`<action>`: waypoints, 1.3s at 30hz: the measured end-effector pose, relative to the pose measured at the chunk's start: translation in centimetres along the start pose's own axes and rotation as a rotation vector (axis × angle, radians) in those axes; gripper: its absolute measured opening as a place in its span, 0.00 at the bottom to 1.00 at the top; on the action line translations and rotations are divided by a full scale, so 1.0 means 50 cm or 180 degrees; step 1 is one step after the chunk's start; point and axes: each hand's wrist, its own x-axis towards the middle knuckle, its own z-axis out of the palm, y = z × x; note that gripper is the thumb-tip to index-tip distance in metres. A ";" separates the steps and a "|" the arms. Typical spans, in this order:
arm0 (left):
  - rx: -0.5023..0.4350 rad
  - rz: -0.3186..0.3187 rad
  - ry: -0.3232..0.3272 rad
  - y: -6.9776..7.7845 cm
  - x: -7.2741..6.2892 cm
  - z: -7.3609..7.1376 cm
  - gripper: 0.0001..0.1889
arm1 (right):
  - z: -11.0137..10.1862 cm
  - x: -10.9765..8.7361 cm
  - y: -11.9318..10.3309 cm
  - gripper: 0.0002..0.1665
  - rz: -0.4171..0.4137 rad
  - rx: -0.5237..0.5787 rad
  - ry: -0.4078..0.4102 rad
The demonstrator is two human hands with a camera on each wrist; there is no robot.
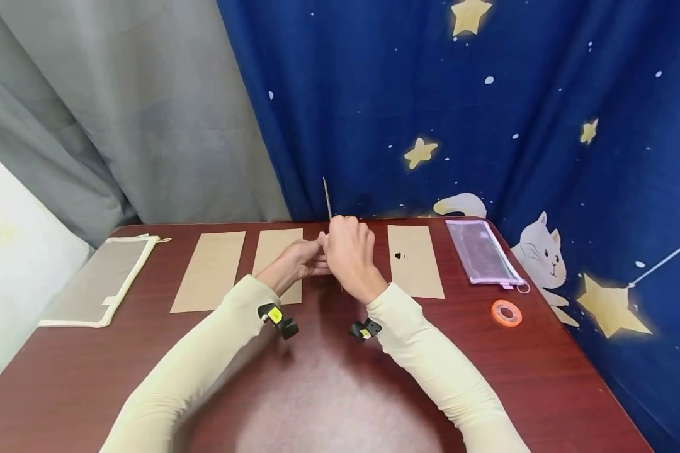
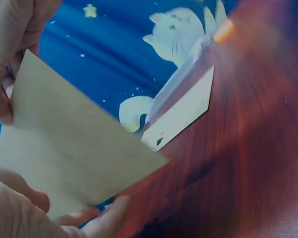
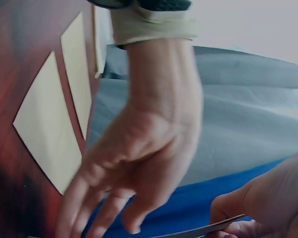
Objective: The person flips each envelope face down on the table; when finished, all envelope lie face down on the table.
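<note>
A tan paper card is held upright between my hands. It shows almost edge-on in the head view, its thin top rising above my right hand. That hand pinches the card by its edge, with thumb and fingers at the card's side in the right wrist view. My left hand is close against the card's lower part, its thumb overlapping the card in the left wrist view. In the right wrist view the left hand's fingers are loosely extended beside the card.
Two plain tan cards lie to the left, one farther out and one behind my left hand. A tan card with a small black mark lies right. A white-edged pouch, a purple pouch and an orange ring flank them.
</note>
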 end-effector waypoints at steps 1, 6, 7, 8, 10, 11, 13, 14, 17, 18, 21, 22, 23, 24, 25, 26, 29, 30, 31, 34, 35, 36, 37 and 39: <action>-0.0053 -0.0045 -0.0062 -0.005 0.003 0.001 0.15 | -0.002 0.001 0.001 0.12 0.0038 0.0051 0.0004; -0.0167 -0.0034 -0.0273 -0.011 0.009 0.003 0.17 | -0.014 0.006 0.012 0.13 0.0168 0.0234 0.0007; -0.0146 -0.0023 -0.0282 -0.009 0.009 0.001 0.18 | -0.016 0.007 0.016 0.13 0.0183 0.0271 0.0012; -0.0128 -0.0019 -0.0285 -0.007 0.008 -0.002 0.19 | -0.019 0.007 0.021 0.14 0.0196 0.0314 0.0026; -0.0105 0.0006 -0.0248 -0.003 0.007 -0.010 0.20 | -0.025 0.008 0.031 0.15 0.0237 0.0427 0.0053; -0.0089 0.0033 -0.0225 -0.001 0.006 -0.014 0.20 | -0.028 0.009 0.036 0.16 0.0256 0.0491 0.0075; -0.0084 0.0110 -0.0176 0.003 0.003 -0.022 0.19 | -0.033 0.013 0.048 0.16 0.0310 0.0599 0.0129; -0.0093 0.0150 -0.0136 0.004 0.002 -0.025 0.18 | -0.036 0.015 0.055 0.15 0.0342 0.0665 0.0139; -0.0110 0.0285 0.0023 0.004 -0.002 -0.031 0.16 | -0.039 0.021 0.078 0.10 0.0459 0.0899 0.0106; -0.0113 0.0322 0.0091 0.004 -0.003 -0.033 0.16 | -0.040 0.022 0.086 0.07 0.0499 0.0991 0.0071; -0.0078 0.0443 0.0290 0.005 -0.008 -0.036 0.18 | -0.041 0.024 0.113 0.08 0.0631 0.1302 -0.0078; -0.0069 0.0482 0.0329 0.006 -0.010 -0.037 0.19 | -0.040 0.024 0.122 0.10 0.0672 0.1391 -0.0141; -0.0044 0.0522 0.0377 0.007 -0.012 -0.039 0.20 | -0.039 0.024 0.132 0.12 0.0723 0.1476 -0.0194; -0.0017 0.0564 0.0405 0.008 -0.015 -0.040 0.21 | -0.037 0.024 0.141 0.14 0.0762 0.1538 -0.0233; 0.0011 0.0607 0.0417 0.009 -0.017 -0.041 0.22 | -0.035 0.023 0.150 0.14 0.0820 0.1599 -0.0262; 0.0040 0.0652 0.0425 0.010 -0.019 -0.042 0.22 | -0.031 0.023 0.158 0.13 0.0882 0.1663 -0.0287; 0.0085 0.0778 0.0460 0.010 -0.026 -0.045 0.22 | -0.013 0.019 0.179 0.11 0.1077 0.1893 -0.0313; 0.0096 0.0821 0.0460 0.008 -0.027 -0.046 0.22 | -0.006 0.018 0.184 0.10 0.1138 0.1970 -0.0308; 0.0115 0.0860 0.0470 0.006 -0.028 -0.047 0.22 | 0.002 0.016 0.188 0.09 0.1189 0.2007 -0.0300; 0.0229 0.1004 0.0519 -0.003 -0.030 -0.047 0.20 | 0.025 0.010 0.201 0.07 0.1300 0.2055 -0.0311; 0.0298 0.1040 0.0544 -0.007 -0.029 -0.046 0.19 | 0.033 0.008 0.205 0.07 0.1322 0.2015 -0.0326; 0.0370 0.1080 0.0566 -0.011 -0.028 -0.046 0.18 | 0.040 0.005 0.209 0.06 0.1345 0.1997 -0.0334; 0.0443 0.1119 0.0596 -0.015 -0.027 -0.045 0.17 | 0.048 0.002 0.213 0.06 0.1368 0.1973 -0.0354; 0.0607 0.1186 0.0668 -0.024 -0.023 -0.044 0.16 | 0.063 -0.004 0.219 0.05 0.1442 0.1972 -0.0408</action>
